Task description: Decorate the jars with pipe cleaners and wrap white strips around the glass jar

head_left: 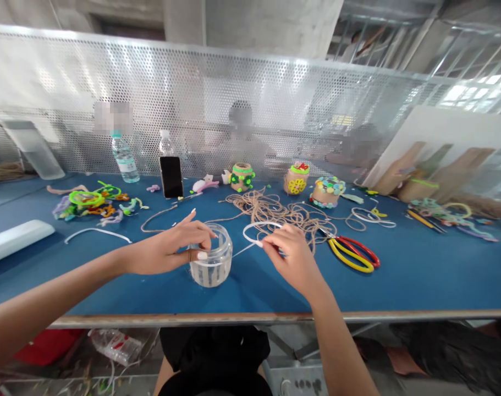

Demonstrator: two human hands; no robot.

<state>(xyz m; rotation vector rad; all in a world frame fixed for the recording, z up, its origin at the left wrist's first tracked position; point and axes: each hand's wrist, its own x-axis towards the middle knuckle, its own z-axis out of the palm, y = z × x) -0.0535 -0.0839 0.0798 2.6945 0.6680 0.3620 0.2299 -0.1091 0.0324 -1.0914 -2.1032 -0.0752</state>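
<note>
L hand [163, 253] has its fingers [201, 234] clamped round the top of a clear plastic jar [211, 272], ribbed & still bare. R hand [293, 261] has fingers [270, 239] pinched together on a white pipe-cleaner loop [250, 231]. Jar's mid blue worktop [415, 286]. Loose jute twine [275, 212] at 2 o'clock, red-and-yellow-handled cutters [351, 254] at 3 o'clock, finished twine-wrapped jars [299, 179] w/ fuzzy flowers at 1 o'clock

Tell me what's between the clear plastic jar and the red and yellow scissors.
The head view shows the right hand pinching a white pipe cleaner loop, with jute twine just behind.
</note>
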